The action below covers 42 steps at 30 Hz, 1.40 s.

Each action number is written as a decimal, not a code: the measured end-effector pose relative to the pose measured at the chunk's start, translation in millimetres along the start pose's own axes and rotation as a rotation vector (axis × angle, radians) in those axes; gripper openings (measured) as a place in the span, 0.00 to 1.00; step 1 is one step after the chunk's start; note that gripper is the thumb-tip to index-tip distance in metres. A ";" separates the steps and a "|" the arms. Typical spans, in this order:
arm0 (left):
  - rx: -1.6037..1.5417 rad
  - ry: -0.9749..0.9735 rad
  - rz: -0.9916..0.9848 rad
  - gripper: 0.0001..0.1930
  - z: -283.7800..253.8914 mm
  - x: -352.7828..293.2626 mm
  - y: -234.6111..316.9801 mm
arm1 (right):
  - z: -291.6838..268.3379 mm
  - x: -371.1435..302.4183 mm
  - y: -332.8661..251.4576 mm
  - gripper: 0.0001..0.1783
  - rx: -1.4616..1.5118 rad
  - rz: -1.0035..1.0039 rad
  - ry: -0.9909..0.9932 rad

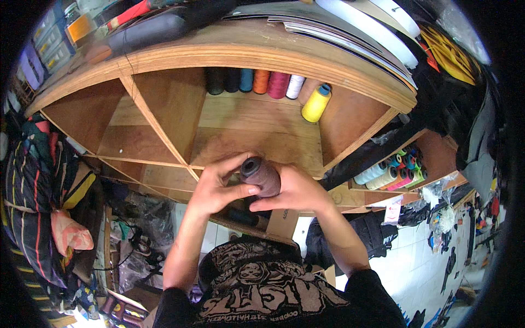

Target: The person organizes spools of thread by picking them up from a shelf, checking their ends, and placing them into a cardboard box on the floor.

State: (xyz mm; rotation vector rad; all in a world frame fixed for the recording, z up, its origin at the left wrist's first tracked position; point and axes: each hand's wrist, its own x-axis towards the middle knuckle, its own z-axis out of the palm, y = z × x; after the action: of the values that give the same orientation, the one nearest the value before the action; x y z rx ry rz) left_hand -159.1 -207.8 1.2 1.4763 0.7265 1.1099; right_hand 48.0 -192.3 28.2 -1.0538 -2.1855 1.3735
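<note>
Head view: brown spool (264, 181) btwn both hands, in front of the open wooden shelf (254, 123). L hand (221, 188) & R hand (299, 188) both gripping it, approx. equally near. Long axis tilted, hollow end up & slightly L; yellow spool (316, 105) farther fwd, to R.

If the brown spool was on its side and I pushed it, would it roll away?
Probably: the brown spool has round sides. It's likely firm, not floppy, since its thread looks neatly wound and it keeps its shape between the left hand and right hand.
</note>
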 end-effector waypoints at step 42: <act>0.283 0.204 -0.046 0.09 21.6 97.1 -7.6 | 100.6 68.1 171.3 0.17 -0.794 0.228 -0.206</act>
State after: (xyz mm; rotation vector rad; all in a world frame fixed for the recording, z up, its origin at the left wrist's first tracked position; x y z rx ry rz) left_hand -101.9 -127.9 18.7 1.5854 1.0909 1.1683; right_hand 8.5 -160.4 -175.6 -1.5047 -2.9374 0.6815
